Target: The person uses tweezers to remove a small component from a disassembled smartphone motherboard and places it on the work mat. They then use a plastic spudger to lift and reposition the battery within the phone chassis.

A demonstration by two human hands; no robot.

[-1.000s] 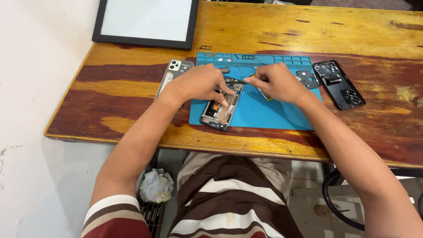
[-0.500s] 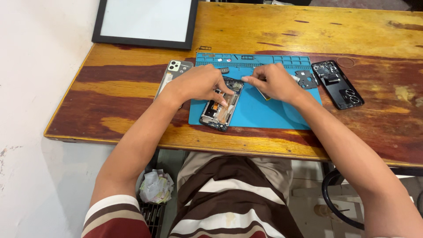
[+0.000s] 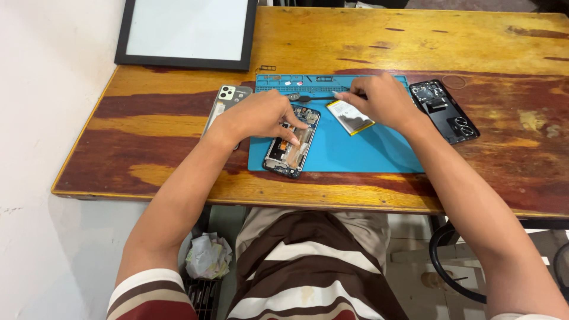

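An opened phone body [image 3: 290,148] with bare circuitry lies on a blue work mat [image 3: 355,151]. My left hand [image 3: 261,115] rests on it, fingers pressing its upper part. My right hand [image 3: 379,101] is at the mat's back edge, fingers pinched on a thin black tool [image 3: 317,98] that lies along the mat's tray section. A flat silver battery [image 3: 349,117] with a yellow edge lies on the mat just below my right hand.
A phone back cover with camera cutouts [image 3: 222,104] lies left of the mat, partly under my left wrist. A dark phone part [image 3: 444,111] lies to the right. A black-framed white panel [image 3: 184,32] sits at the back left of the wooden table [image 3: 486,41].
My right hand has moved away from the phone body toward the mat's back edge, and the battery now lies uncovered on the mat. My left hand stays on the phone.
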